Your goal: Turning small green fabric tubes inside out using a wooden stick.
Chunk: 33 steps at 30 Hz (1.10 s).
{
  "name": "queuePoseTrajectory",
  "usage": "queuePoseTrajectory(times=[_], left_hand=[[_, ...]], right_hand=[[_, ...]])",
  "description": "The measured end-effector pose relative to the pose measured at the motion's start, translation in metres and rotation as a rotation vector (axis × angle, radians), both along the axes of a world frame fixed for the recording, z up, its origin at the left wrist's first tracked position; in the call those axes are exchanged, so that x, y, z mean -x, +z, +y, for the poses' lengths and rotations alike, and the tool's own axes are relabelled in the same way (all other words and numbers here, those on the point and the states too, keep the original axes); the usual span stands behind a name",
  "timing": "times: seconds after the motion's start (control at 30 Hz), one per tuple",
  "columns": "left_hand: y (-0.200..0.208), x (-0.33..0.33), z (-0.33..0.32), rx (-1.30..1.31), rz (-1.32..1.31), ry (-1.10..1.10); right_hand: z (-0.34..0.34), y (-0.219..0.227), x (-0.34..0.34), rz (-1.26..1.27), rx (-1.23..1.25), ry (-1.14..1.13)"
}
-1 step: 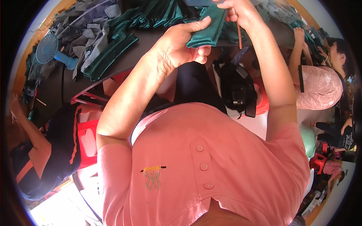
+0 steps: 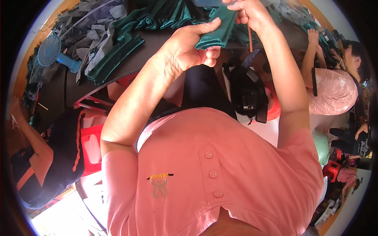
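Note:
A folded dark green velvet cloth piece (image 2: 219, 31) is held at the top centre. My left hand (image 2: 188, 45) grips its near end, the thumb on top and the fingers curled beneath. At the cloth's far right corner is my right hand (image 2: 252, 15), its fingers pinched together. A thin brown stick (image 2: 250, 38) is held in that hand and points down towards my lap. The right fingertips lie close to the top edge of the picture, so whether they also pinch the cloth is hard to make out.
More green velvet strips (image 2: 114, 59) and grey cloth scraps (image 2: 94, 37) lie on the dark table (image 2: 130, 59). A blue fan (image 2: 49, 51) stands at the left. A black bag (image 2: 248, 92) rests on a red stool (image 2: 273, 104). People sit on both sides.

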<state>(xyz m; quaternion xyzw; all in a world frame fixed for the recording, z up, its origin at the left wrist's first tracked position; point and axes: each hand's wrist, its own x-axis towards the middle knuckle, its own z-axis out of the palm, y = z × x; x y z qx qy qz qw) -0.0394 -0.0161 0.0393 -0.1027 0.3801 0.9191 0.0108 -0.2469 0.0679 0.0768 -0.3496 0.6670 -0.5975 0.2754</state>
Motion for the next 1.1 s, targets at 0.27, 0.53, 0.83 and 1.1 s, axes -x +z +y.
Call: queuePoseTrajectory(times=[0.27, 0.53, 0.83, 1.1], left_hand=[[-0.004, -0.001, -0.002, -0.092, 0.007, -0.034], [-0.002, -0.013, -0.002, -0.018, -0.057, 0.022], [-0.003, -0.108, -0.041, 0.333, -0.101, 0.712], [-0.007, -0.202, -0.137, 0.65, -0.305, 1.297]], right_hand=[[0.002, -0.006, 0.0, 0.02, 0.004, -0.014], [-0.009, -0.019, -0.004, -0.055, 0.002, 0.028], [-0.043, 0.013, -0.016, 0.199, 0.034, 0.409], [-0.169, -0.012, -0.17, 0.089, 0.096, 0.29]])
